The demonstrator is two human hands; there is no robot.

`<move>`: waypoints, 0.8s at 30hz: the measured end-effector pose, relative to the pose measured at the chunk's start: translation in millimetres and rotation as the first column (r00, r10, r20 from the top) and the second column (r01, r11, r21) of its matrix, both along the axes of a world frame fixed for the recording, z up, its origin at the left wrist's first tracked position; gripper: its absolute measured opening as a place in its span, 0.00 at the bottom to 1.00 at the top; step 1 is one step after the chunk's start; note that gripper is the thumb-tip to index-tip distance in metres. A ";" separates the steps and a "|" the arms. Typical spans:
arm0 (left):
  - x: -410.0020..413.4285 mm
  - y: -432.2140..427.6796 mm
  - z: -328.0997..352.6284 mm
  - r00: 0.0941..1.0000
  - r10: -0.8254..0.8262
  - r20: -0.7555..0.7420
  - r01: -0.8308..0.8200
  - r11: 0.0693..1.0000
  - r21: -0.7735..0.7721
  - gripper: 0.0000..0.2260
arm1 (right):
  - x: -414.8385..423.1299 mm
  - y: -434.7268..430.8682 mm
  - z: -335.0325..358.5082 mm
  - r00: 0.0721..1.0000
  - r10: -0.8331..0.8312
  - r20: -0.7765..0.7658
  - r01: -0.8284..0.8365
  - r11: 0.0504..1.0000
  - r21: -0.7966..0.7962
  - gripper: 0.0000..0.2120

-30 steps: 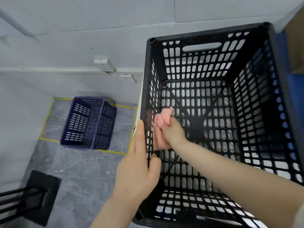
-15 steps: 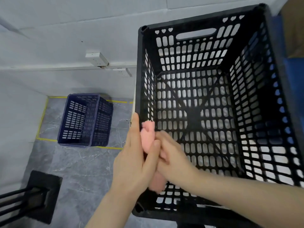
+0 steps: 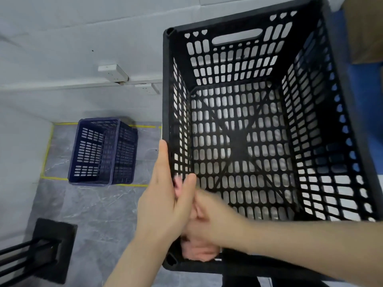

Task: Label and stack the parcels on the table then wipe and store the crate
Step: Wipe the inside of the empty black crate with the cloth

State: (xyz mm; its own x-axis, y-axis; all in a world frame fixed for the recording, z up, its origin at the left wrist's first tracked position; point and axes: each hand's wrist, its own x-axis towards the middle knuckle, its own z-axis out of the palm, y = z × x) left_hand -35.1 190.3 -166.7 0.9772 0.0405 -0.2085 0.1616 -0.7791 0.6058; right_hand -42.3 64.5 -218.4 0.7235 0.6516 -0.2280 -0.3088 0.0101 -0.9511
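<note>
Bracing the crate (image 3: 167, 90) for wiping, left hand (image 3: 163, 204) grips its wall; right hand (image 3: 209, 221) beside it clutches a pink cloth (image 3: 196, 252)

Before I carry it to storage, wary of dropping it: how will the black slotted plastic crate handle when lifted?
Probably light for its size: the black slotted plastic crate is mostly holes and holds only the pink cloth in the right hand. Likely stiff: its wall looks straight where the left hand pinches it. The cut-out handle should give firm hold.
</note>
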 end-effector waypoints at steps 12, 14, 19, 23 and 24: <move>0.8 -1.0 0.2 1.000 -0.012 -0.010 0.012 0.999 0.050 0.34 | 20.5 -10.3 -75.0 0.580 0.778 0.241 -0.376 0.518 -0.768 0.08; 1.2 -1.1 -0.5 1.000 -0.011 0.006 0.010 0.999 0.047 0.34 | 22.7 -5.0 -79.5 0.539 0.826 0.165 -0.417 0.432 -0.799 0.05; 1.2 -2.2 -0.5 1.000 -0.025 0.003 0.025 0.998 0.049 0.34 | 123.1 -21.7 -55.0 0.706 0.692 0.150 -0.338 0.516 -0.787 0.09; 0.6 -0.6 -0.8 1.000 -0.029 0.002 0.029 0.999 0.036 0.34 | 260.3 -27.1 -67.0 0.902 -0.225 0.368 0.429 0.564 -0.706 0.11; 0.5 -0.5 -1.3 1.000 -0.022 0.000 0.022 0.999 0.030 0.34 | 280.9 -23.8 -70.8 0.858 -0.348 0.378 0.512 0.507 -0.694 0.12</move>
State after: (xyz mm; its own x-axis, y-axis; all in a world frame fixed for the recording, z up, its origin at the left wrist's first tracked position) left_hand -34.6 189.8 -168.0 0.9780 0.0254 -0.2071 0.1440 -0.8004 0.5819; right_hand 238.6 40.7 -289.2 0.9426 -0.1017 -0.3180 -0.3071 -0.6375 -0.7066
